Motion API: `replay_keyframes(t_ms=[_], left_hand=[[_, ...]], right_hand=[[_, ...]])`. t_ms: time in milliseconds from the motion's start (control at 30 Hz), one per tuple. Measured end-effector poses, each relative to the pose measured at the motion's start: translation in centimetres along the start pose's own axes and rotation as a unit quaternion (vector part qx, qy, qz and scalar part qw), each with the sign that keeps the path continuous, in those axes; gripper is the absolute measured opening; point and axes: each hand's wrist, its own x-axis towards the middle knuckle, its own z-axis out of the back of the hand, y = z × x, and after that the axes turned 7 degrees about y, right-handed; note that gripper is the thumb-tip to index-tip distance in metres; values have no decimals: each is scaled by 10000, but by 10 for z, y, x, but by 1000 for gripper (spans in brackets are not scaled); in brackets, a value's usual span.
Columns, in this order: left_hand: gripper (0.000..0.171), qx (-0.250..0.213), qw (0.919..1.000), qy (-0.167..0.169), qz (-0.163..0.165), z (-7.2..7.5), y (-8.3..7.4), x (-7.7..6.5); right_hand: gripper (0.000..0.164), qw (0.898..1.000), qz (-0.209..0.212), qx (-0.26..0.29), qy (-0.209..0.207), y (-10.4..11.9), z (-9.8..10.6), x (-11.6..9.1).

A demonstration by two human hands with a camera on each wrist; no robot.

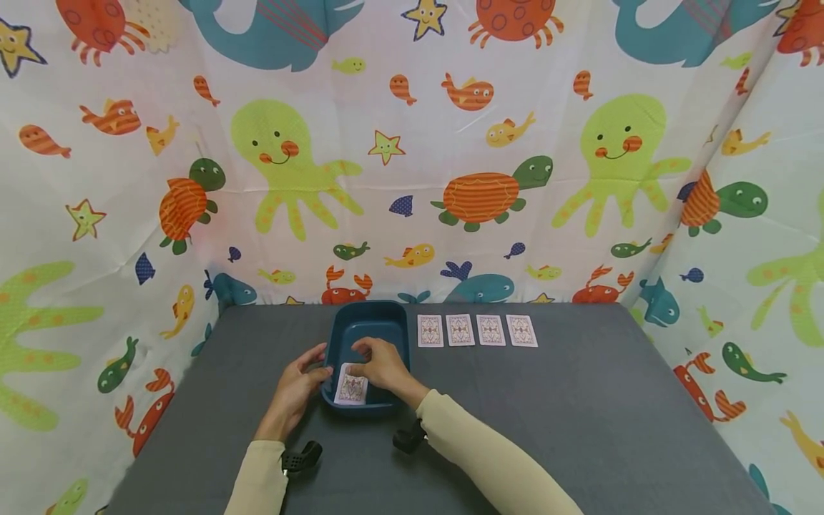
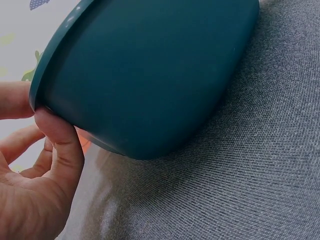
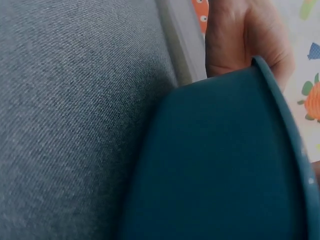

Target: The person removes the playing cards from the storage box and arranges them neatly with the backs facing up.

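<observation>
A dark blue plastic bin (image 1: 403, 336) stands on the grey table. My left hand (image 1: 299, 390) holds its left rim; in the left wrist view the thumb (image 2: 60, 130) lies against the outer wall just under the rim. Inside the bin, at its near left, is a playing card (image 1: 352, 388) with its patterned back up; whether more cards lie under it I cannot tell. My right hand (image 1: 384, 368) reaches over the right rim with bent fingers, and its thumb touches the card's upper edge. The bin wall hides those fingertips in the right wrist view.
To the right of the bin, several playing cards (image 1: 491, 330) lie back up in a row near the table's far edge. Grey cloth covers the table (image 1: 547, 415). A printed sea-animal curtain (image 1: 412, 200) hangs behind it and along the sides.
</observation>
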Motion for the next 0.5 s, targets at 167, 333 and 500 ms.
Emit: replay_keyframes(t_ms=[167,333,500], left_hand=[[56,-45,10000,9,10,1,0,1],[56,-55,10000,-3,19,1,1,1],[57,-89,10000,10,-22,2,4,3]], right_hand=[[43,9995,-284,-72,145,-1,-2,5],[48,9970,-618,-330,317,-3,-4,10],[54,9940,-773,-584,507,-7,-7,12]])
